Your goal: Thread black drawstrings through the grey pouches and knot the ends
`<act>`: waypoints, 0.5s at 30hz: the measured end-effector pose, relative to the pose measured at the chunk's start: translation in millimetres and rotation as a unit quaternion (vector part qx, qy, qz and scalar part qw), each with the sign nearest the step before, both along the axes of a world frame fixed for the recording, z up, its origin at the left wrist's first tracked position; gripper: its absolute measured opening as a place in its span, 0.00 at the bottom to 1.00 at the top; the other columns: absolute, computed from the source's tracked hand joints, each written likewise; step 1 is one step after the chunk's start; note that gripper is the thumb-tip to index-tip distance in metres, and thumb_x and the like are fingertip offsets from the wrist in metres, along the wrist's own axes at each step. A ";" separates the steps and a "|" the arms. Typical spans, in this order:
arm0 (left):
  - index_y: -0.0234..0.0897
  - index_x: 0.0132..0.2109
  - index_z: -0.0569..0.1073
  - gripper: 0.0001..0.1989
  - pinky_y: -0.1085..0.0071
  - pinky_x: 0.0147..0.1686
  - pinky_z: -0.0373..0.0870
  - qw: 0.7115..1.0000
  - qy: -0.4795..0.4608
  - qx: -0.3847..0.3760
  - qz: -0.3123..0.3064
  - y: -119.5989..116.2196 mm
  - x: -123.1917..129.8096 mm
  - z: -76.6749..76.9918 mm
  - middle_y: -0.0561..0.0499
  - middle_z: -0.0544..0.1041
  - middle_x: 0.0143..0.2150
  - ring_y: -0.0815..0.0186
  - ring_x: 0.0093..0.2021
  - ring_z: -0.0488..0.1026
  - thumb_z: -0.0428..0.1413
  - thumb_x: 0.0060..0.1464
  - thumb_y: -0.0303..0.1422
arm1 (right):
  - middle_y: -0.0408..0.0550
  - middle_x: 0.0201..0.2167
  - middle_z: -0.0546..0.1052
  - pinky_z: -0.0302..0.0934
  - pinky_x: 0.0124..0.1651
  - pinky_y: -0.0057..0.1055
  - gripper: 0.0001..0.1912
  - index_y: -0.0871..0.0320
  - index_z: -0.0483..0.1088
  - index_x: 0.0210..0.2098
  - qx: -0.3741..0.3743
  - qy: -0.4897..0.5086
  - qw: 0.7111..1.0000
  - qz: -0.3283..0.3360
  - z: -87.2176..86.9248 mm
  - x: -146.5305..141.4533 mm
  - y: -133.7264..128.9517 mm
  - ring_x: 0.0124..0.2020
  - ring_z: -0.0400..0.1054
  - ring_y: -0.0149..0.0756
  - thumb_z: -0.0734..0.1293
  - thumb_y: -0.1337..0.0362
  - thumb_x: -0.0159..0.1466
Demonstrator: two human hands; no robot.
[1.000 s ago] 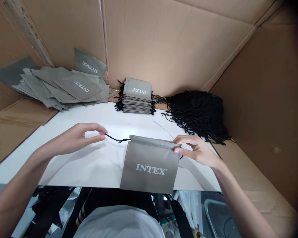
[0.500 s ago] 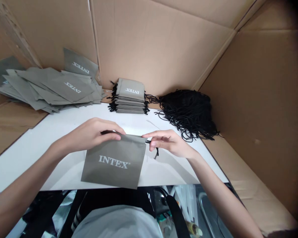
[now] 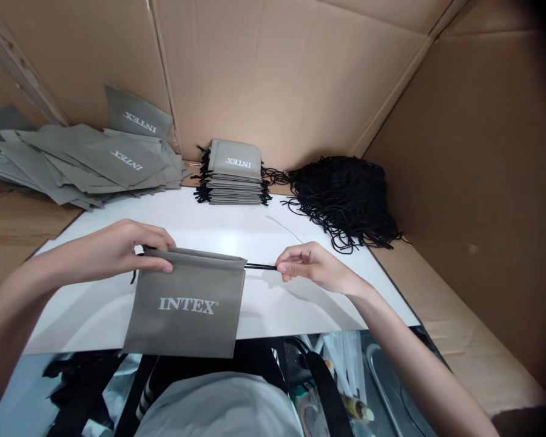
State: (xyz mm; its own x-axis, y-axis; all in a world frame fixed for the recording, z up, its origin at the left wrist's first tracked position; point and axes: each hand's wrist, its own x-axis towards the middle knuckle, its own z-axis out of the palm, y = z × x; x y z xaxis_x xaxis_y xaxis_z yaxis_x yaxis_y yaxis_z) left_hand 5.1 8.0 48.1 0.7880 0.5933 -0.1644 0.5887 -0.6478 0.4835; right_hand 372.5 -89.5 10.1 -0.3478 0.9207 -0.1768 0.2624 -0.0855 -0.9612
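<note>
A grey drawstring pouch (image 3: 186, 328) printed INTEX hangs flat over the table's near edge. My left hand (image 3: 148, 249) pinches its top left corner between thumb and fingers. From the pouch's top right corner a doubled black cord (image 3: 261, 267) runs straight out. My right hand (image 3: 303, 267) is closed on that cord, thumb against fingertips, a short way from the pouch. A bit of black cord also shows below my left hand at the left corner.
Loose grey pouches (image 3: 82, 161) lie heaped at the back left. A neat stack of corded pouches (image 3: 235, 173) stands at the back middle. Right of it is a pile of black cords (image 3: 341, 194). Cardboard walls (image 3: 273, 79) enclose the white table (image 3: 200, 215).
My left hand has slid left to the pouch's left corner, and the pouch has moved left and nearer. A longer stretch of cord now shows taut between the pouch and my right hand.
</note>
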 end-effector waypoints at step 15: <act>0.41 0.33 0.77 0.15 0.80 0.30 0.62 0.993 -0.076 0.085 0.019 1.1 -8.4 0.5 0.56 0.78 0.31 0.71 0.28 0.70 0.55 0.60 0.45 | 0.44 0.23 0.75 0.57 0.33 0.28 0.13 0.60 0.75 0.29 -0.022 -0.031 0.998 -0.048 9.5 20.1 -19.6 0.27 0.65 0.31 0.72 0.56 0.60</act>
State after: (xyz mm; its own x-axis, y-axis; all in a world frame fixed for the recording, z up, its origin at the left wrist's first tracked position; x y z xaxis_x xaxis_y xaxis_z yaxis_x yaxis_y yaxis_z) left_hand -3.3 9.1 48.6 0.7726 0.6321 0.0591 0.5433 -0.7064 0.4537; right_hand 392.6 -109.0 19.6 -0.2460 0.9401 -0.2358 0.3093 -0.1544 -0.9383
